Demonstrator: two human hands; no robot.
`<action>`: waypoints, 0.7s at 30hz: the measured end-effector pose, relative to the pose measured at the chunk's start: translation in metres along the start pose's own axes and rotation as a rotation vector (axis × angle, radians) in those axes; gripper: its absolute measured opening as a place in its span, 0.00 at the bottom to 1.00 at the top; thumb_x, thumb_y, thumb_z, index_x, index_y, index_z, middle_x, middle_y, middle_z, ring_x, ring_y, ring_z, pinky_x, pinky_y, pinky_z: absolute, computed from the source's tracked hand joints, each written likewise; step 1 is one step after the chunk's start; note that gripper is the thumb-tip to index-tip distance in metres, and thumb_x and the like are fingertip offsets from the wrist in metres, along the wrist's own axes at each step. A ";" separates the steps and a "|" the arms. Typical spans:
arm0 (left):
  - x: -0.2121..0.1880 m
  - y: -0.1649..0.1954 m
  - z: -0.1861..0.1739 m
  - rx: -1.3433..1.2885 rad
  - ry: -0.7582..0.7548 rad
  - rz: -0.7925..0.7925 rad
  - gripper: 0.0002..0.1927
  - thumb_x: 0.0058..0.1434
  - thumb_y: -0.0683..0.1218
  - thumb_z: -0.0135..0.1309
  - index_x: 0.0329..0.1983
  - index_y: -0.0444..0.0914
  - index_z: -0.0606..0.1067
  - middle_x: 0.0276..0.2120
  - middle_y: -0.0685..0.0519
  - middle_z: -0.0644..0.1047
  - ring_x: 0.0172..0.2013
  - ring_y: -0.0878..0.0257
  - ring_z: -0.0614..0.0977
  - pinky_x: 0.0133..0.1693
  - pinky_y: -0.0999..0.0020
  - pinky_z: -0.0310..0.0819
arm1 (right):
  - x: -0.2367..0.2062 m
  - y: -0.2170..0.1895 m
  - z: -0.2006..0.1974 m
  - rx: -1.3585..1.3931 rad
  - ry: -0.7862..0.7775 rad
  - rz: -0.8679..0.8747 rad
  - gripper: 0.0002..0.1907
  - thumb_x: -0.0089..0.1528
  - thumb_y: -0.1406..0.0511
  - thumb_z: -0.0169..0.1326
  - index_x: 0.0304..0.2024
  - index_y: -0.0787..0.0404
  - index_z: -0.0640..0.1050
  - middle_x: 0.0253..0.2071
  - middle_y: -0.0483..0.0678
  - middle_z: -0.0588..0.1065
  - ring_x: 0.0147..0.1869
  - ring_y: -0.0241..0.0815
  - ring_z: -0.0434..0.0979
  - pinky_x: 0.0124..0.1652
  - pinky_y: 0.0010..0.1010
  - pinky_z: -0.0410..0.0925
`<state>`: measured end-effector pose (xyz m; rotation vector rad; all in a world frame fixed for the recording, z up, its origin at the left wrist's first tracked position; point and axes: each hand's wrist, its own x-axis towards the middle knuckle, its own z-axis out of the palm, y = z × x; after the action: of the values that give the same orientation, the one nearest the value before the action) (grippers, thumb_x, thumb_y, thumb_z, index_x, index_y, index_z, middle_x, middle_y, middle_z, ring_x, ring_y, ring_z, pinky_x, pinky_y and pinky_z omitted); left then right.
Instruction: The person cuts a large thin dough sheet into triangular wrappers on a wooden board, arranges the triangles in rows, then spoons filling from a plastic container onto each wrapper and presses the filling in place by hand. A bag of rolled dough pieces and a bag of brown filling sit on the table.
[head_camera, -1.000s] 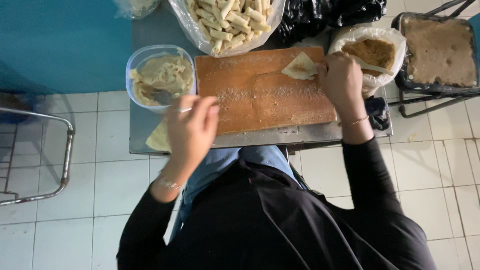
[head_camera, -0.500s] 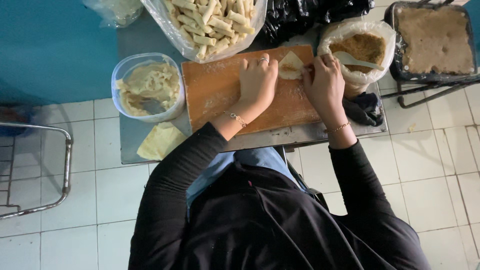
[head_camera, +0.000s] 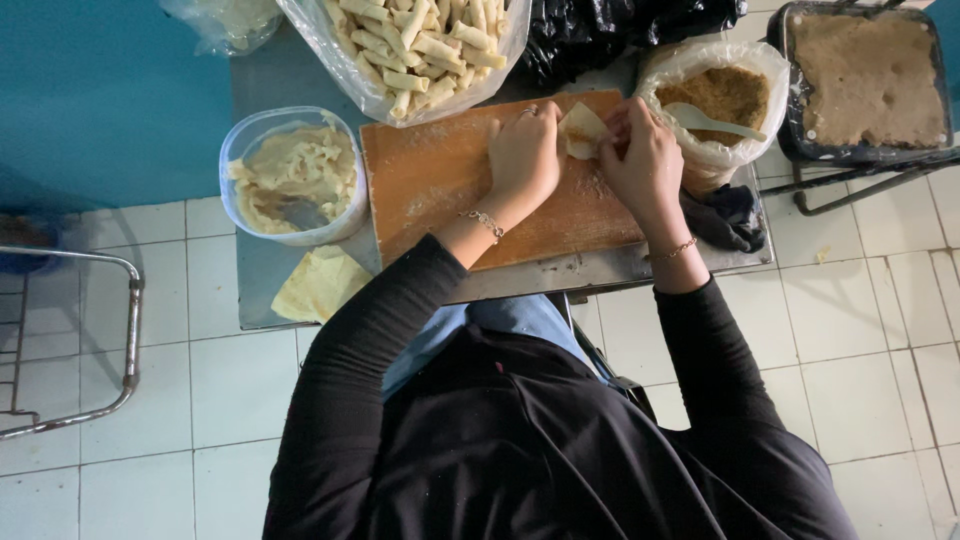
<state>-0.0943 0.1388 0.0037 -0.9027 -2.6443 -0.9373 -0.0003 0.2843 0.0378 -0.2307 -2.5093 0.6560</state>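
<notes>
The pale, thin pastry wrapper (head_camera: 582, 130) is half hidden between the two hands at the far right of the flour-dusted wooden cutting board (head_camera: 440, 180); its filling cannot be made out. The left hand (head_camera: 522, 158) lies palm down, fingers curled on the wrapper's left edge. The right hand (head_camera: 648, 160) pinches its right edge with bent fingertips. A clear plastic bag of finished rolls (head_camera: 420, 40) is cut off at the far edge.
</notes>
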 end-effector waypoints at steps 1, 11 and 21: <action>0.000 -0.001 0.000 0.000 0.003 0.011 0.09 0.56 0.39 0.56 0.41 0.40 0.75 0.38 0.47 0.79 0.41 0.50 0.81 0.45 0.51 0.64 | 0.000 0.001 0.000 -0.002 0.007 -0.010 0.12 0.62 0.69 0.58 0.47 0.60 0.74 0.37 0.47 0.79 0.41 0.47 0.82 0.39 0.36 0.73; 0.006 -0.008 0.010 -0.066 0.138 0.054 0.09 0.47 0.39 0.62 0.30 0.39 0.74 0.35 0.47 0.76 0.38 0.47 0.80 0.40 0.51 0.66 | 0.000 0.006 0.004 0.106 0.012 -0.045 0.17 0.63 0.72 0.59 0.54 0.64 0.72 0.36 0.49 0.79 0.37 0.43 0.83 0.37 0.31 0.73; 0.016 0.000 0.012 -0.391 0.155 0.156 0.14 0.57 0.36 0.55 0.46 0.36 0.68 0.27 0.48 0.78 0.29 0.52 0.82 0.32 0.55 0.74 | -0.001 0.003 0.003 0.256 0.003 -0.054 0.25 0.64 0.75 0.61 0.62 0.63 0.67 0.39 0.50 0.78 0.41 0.39 0.84 0.40 0.27 0.76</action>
<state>-0.1068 0.1538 0.0005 -1.0492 -2.2624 -1.4475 -0.0006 0.2855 0.0334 -0.0704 -2.3889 0.9436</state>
